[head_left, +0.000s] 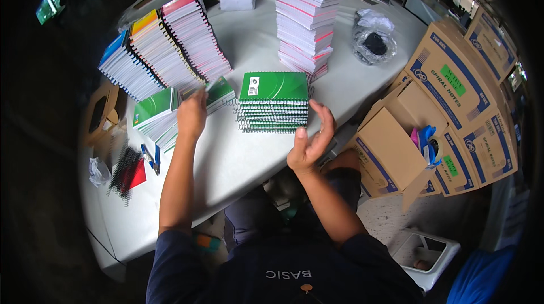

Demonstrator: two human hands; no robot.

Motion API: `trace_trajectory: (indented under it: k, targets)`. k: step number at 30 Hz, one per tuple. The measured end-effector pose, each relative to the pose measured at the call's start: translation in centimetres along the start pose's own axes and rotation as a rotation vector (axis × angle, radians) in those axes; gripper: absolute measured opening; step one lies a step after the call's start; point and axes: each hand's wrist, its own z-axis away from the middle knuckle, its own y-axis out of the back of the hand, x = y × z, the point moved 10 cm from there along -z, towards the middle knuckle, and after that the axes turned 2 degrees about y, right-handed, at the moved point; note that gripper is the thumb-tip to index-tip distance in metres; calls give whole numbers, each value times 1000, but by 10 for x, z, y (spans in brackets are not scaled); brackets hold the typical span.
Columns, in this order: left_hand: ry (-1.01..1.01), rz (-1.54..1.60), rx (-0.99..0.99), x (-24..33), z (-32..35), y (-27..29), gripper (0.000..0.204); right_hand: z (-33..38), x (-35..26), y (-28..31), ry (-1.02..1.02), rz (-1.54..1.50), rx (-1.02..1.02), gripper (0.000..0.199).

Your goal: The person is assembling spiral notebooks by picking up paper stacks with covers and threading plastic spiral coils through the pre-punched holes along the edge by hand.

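My left hand is closed at the left edge of a small green spiral notebook, its fingertips slightly blurred. That notebook is tilted, and its wire coil reaches toward a neat stack of green spiral notebooks in front of me. Beside the stack's right side, my right hand is open, thumb and fingers spread, with nothing in it. Left of and partly behind my left hand lies a leaning pile of green-covered pads; the hand hides part of it.
Tall piles of blue, yellow and red notebooks stand at the far left. A red-topped stack rises behind the green one. Blue-handled pliers and black coils lie at left. Cardboard boxes are stacked at right.
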Motion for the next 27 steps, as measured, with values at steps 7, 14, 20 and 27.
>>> trace_trajectory:
  k: [7, 14, 20, 27]
  targets:
    - [340, 863, 302, 41, 97, 112, 27, 23, -95, -94, 170, 84, -601, 53]
    - [373, 965, 489, 10, 149, 140, 43, 40, -72, -122, -312, -778, -778, 36]
    - [645, 1142, -145, -29, 159, 6, 39, 120, -2, -155, -848, -861, -1044, 28]
    - [55, 66, -111, -28, 144, 54, 25, 124, 2, -146, -787, -875, -1018, 27]
